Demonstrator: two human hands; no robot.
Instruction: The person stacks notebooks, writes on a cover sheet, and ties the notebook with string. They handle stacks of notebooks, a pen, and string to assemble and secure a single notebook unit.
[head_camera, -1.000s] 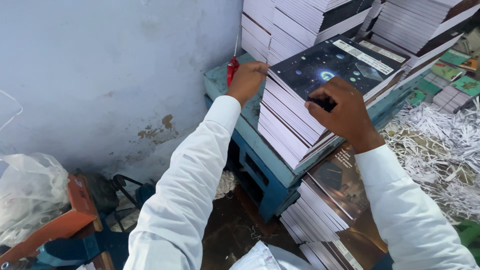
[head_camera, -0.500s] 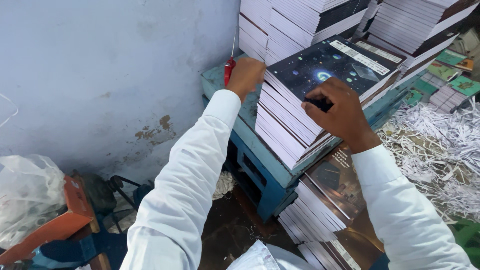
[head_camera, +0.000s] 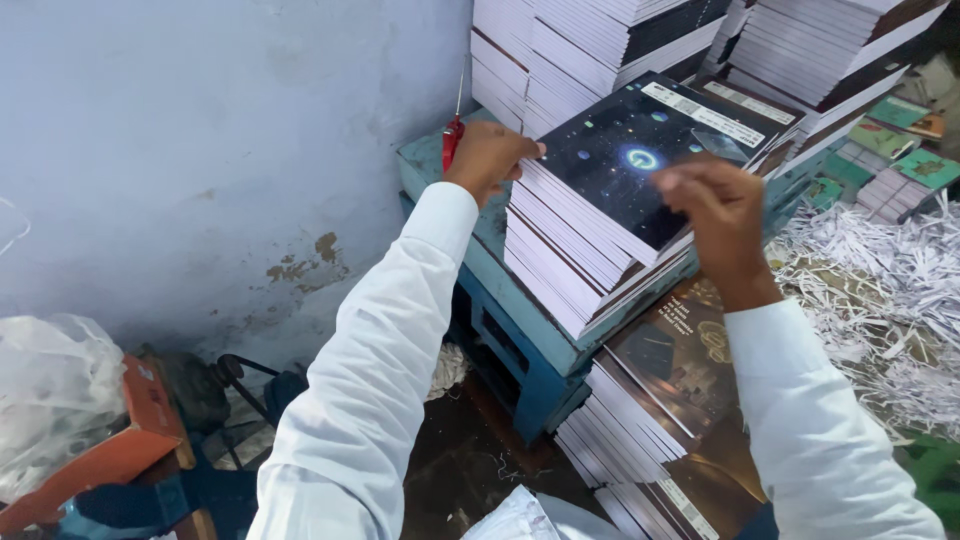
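Note:
A stack of thin books with a dark starry cover (head_camera: 620, 170) lies on a blue-green metal table (head_camera: 520, 310). My left hand (head_camera: 490, 155) rests against the stack's far left corner, fingers on its edge. My right hand (head_camera: 715, 215) is raised just above the top cover, fingers curled and blurred, with nothing clearly in it. Both arms wear white sleeves. A small red-handled tool (head_camera: 452, 140) stands just behind my left hand.
Tall book stacks (head_camera: 600, 40) rise behind. More dark-covered books (head_camera: 660, 400) are piled below the table. Shredded white paper trimmings (head_camera: 880, 290) cover the right side. A pale wall (head_camera: 200, 150) stands left, with a plastic bag (head_camera: 50, 400) and an orange box (head_camera: 130, 440) at lower left.
My right hand has lifted off the top cover, where it was pressing down, and now hovers above it. The view has drawn slightly nearer. My left hand stays at the stack's corner.

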